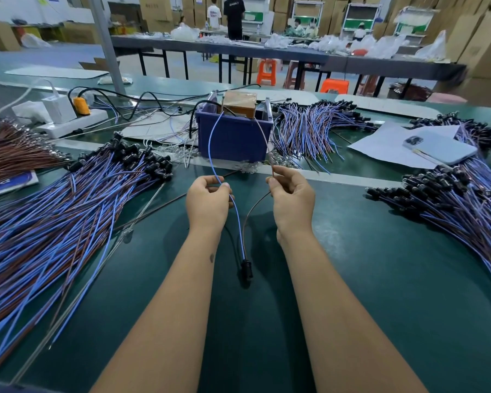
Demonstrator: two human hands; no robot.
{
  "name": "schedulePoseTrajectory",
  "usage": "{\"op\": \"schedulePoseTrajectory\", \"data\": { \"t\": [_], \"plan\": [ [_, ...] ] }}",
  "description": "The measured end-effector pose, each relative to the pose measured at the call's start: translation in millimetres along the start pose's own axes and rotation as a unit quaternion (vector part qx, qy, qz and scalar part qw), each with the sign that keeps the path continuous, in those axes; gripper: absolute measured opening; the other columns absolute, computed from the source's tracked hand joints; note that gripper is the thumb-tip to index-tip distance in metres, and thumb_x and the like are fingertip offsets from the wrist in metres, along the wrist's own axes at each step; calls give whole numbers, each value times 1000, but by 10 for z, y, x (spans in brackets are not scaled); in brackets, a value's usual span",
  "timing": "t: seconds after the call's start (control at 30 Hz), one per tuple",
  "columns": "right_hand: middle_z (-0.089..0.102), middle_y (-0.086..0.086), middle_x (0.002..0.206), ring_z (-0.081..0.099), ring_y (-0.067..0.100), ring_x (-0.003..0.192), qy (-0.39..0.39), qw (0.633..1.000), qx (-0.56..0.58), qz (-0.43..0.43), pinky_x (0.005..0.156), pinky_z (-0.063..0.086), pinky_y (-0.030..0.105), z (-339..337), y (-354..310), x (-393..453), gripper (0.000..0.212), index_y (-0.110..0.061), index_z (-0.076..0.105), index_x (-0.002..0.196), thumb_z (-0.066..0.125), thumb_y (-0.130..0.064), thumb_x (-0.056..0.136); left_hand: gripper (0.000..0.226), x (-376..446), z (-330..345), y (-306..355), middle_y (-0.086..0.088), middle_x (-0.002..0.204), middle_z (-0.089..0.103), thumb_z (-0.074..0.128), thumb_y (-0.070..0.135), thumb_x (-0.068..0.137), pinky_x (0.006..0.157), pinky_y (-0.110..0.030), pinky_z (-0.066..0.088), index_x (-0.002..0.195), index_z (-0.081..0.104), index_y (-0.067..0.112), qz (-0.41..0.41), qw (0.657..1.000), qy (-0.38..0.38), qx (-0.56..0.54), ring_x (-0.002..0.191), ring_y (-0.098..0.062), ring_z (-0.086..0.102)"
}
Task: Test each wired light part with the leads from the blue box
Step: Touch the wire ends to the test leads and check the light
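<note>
The blue box [233, 137] stands on the green table ahead of me, with a brown block inside it. A blue lead [212, 143] arcs down from the box to my left hand [207, 202], which pinches it together with the blue wire of one light part. My right hand [291, 199] pinches a thin brown lead [262, 134] against the part's brown wire. The part's black light head [245, 268] hangs between my forearms, above the table.
Big heaps of blue-and-brown wired parts lie at left [68, 211], behind the box at right [309, 131] and at far right [462, 199]. A phone [440, 150] lies on white paper. A power strip [71, 121] sits back left. Other people work at far tables.
</note>
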State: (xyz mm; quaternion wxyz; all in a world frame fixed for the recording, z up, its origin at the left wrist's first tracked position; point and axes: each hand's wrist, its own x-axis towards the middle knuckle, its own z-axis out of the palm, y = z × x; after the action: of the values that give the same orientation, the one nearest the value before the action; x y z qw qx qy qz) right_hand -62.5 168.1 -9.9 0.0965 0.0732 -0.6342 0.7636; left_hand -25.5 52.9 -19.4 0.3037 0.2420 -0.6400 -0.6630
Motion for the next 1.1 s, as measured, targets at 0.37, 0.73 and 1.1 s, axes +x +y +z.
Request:
{"op": "schedulePoseTrajectory", "data": {
  "t": [0.37, 0.73, 1.1],
  "plan": [
    [64, -2, 82, 59, 7, 77, -23, 1000, -16, -6, 74, 48, 15, 14, 29, -5, 24, -18, 68, 98, 61, 3, 89, 15, 21, 4, -2, -3, 75, 63, 55, 4, 92, 55, -21, 49, 86, 56, 18, -4, 1000, 11, -19, 61, -9, 61],
    [64, -6, 79, 59, 5, 75, -42, 999, -20, 0, 75, 48, 17, 19, 44, -5, 25, -17, 70, 99, 62, 3, 88, 16, -1, 4, 13, -3, 72, 62, 55, 3, 92, 55, -21, 49, 85, 56, 17, 2, 1000, 5, -17, 59, -9, 61],
    [63, -5, 79, 57, 4, 73, -57, 998, -30, -5, 73, 48, 13, 16, 28, -15, 25, -16, 69, 99, 61, 4, 88, 15, -2, 3, 20, -3, 72, 62, 55, 4, 92, 58, -24, 51, 85, 56, 17, 1, 1000, 3, -16, 61, -10, 61]
  ]
}}
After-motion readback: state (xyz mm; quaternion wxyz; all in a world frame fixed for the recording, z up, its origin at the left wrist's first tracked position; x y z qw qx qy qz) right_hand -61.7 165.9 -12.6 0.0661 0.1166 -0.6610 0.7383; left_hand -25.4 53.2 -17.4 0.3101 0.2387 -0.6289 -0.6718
